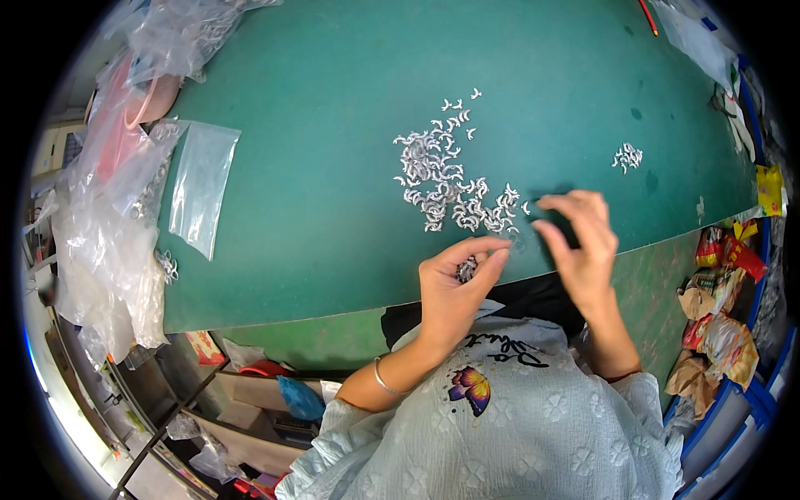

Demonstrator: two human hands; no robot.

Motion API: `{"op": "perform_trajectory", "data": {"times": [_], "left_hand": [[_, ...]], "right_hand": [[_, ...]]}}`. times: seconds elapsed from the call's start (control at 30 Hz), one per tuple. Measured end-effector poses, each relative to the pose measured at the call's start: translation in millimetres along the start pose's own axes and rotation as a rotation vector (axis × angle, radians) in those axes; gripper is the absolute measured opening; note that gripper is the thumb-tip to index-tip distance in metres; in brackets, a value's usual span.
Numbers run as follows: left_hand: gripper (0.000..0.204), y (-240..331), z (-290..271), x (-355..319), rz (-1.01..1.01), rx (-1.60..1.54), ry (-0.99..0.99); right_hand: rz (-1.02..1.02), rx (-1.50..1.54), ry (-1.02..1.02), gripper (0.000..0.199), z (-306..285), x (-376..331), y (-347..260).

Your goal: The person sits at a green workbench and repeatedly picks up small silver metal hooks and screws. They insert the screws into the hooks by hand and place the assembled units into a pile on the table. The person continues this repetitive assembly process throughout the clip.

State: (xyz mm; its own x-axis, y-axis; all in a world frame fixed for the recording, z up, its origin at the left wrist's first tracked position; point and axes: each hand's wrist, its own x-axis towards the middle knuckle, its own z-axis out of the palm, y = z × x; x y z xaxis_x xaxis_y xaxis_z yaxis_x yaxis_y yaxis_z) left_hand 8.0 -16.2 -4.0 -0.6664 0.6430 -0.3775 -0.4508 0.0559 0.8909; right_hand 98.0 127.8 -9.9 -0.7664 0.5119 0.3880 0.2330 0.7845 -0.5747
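Many small silver crescent-shaped metal pieces [429, 167] lie in a loose pile on the green tabletop [333, 167]. Just in front of the pile, my left hand [446, 292] is curled round a clump of the same metal pieces [467, 268], part of which shows between thumb and fingers. To its right is my right hand [587, 242], thumb and forefinger spread with nothing visible between them. Its fingertips are closest to a single crescent piece [526, 208] at the pile's right edge. Farther right sits a smaller cluster of crescent pieces [627, 157].
Clear plastic bags [112, 242] heap along the left edge, around a pink basin [154, 102]. A flat clear bag [202, 187] lies beside them. At the far right are a red pencil [648, 17] and crumpled wrappers [721, 333]. Shelves [250, 404] stand below the table at left.
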Motion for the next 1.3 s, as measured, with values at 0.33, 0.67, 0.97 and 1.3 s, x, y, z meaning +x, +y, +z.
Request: {"op": "perform_trajectory", "data": {"times": [0.33,0.67,0.97,1.3], "left_hand": [[0.01,-2.0,0.3,0.2,0.023,0.012,-0.005],[0.012,7.1,6.0,3.1,-0.017,0.026,-0.004],[0.013,6.6,4.3,4.9,0.166,0.129,-0.077],[0.014,9.8,5.1,1.6,0.267,0.127,-0.065]], "right_hand": [[-0.014,0.051,0.058,0.025,19.0,0.4,1.2],[0.015,0.338,0.062,0.025,5.6,0.3,-11.1],[0.077,0.555,0.04,0.027,-3.1,-0.4,-27.3],[-0.033,0.41,-0.017,0.022,-14.5,2.1,-28.4]]}}
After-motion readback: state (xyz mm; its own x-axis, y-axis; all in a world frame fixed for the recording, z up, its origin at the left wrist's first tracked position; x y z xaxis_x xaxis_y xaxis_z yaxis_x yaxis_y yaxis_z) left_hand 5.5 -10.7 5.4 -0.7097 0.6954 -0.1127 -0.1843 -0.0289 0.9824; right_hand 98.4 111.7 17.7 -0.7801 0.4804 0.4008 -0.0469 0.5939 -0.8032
